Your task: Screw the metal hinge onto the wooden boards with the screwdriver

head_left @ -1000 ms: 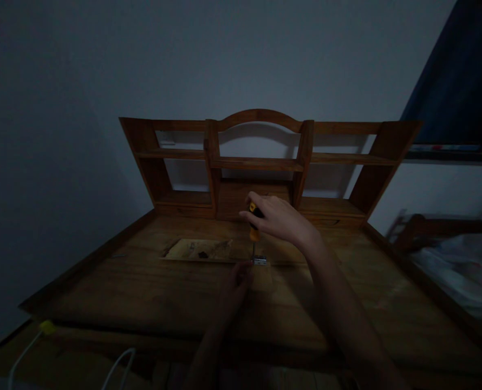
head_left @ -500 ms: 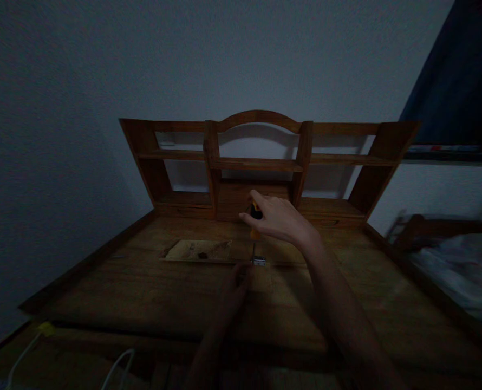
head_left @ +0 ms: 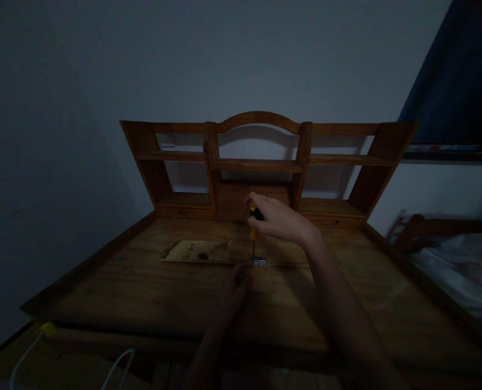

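Observation:
My right hand (head_left: 279, 216) is closed round the handle of a yellow-and-black screwdriver (head_left: 255, 233). The screwdriver stands upright, its thin shaft pointing down to a small shiny metal hinge (head_left: 259, 261) on the wooden desktop (head_left: 163, 295). Low beside the shaft's tip and the hinge's left end is my left hand (head_left: 235, 290), its thumb and fingertips curled together. Whatever lies between those fingertips is too dark and small to make out.
A wooden shelf unit (head_left: 257, 165) stands along the back of the desk. Left of the hinge, a rough, pale damaged patch (head_left: 200, 251) shows in the desktop. A white cable (head_left: 119, 365) with a yellow piece (head_left: 48, 327) nearby lies at the front left. The room is dim.
My right thumb and fingers have come together on the screwdriver handle; before, they were spread further apart. The left hand and the hinge stay in place.

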{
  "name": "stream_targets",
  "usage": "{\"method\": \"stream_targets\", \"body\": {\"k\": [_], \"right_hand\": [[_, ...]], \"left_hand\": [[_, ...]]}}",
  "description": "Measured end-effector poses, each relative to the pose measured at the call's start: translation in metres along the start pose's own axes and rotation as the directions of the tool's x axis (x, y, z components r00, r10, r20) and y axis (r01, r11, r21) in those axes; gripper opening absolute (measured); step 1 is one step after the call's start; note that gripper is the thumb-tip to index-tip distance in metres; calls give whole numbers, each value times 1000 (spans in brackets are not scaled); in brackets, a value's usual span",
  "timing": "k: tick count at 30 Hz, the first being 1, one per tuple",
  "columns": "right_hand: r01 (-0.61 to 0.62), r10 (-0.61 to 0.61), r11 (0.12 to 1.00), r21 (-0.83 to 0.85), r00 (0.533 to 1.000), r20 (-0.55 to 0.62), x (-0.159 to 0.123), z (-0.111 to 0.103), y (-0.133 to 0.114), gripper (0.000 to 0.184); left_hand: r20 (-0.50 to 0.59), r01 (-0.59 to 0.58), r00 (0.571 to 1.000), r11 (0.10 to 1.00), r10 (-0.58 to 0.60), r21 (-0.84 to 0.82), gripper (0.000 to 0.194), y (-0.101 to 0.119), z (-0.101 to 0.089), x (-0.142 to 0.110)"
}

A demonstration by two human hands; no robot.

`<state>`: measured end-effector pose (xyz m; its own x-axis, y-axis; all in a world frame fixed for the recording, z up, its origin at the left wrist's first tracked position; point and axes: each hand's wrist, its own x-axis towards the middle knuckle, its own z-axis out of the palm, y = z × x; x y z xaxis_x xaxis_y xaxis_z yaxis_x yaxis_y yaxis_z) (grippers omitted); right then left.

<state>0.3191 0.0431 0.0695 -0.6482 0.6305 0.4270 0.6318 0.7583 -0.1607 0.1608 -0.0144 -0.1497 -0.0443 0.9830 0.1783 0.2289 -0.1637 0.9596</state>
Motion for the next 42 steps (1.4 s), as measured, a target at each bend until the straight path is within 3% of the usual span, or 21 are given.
{"method": "stream_targets", "body": {"k": [6,13,18,23,26,30,37,42], "right_hand": [[-121,118,984,-131,993,-30,-1,0,-6,43],[-35,35,997,-70,999,-6,0,-1,-9,29],[-127,118,972,-198,991,-56,1,2,-11,45],[-48,44,993,-112,998,-37,0,0,-10,26],[-65,61,991,-119,998,-33,1,2,-9,27],[-103,98,985,-136,994,-44,1,3,-8,45],[-17,16,998,-57,999,-28,0,1,-6,27],[-100,96,988,-118,995,-40,0,1,-8,44]], "left_hand": [[22,35,999,999,-34,-39,38,9,0,-1],[20,23,1000,999,-23,-41,36,8,0,-1],[15,29,999,999,-29,-44,35,5,1,-1],[13,26,1000,1000,-26,-17,34,8,1,-1],[18,36,999,999,-35,-22,34,12,0,-2],[3,53,999,999,-53,2,35,10,0,-2],[19,39,999,998,-38,-48,35,6,1,-1],[15,42,999,999,-41,-28,36,6,1,-1]]}}
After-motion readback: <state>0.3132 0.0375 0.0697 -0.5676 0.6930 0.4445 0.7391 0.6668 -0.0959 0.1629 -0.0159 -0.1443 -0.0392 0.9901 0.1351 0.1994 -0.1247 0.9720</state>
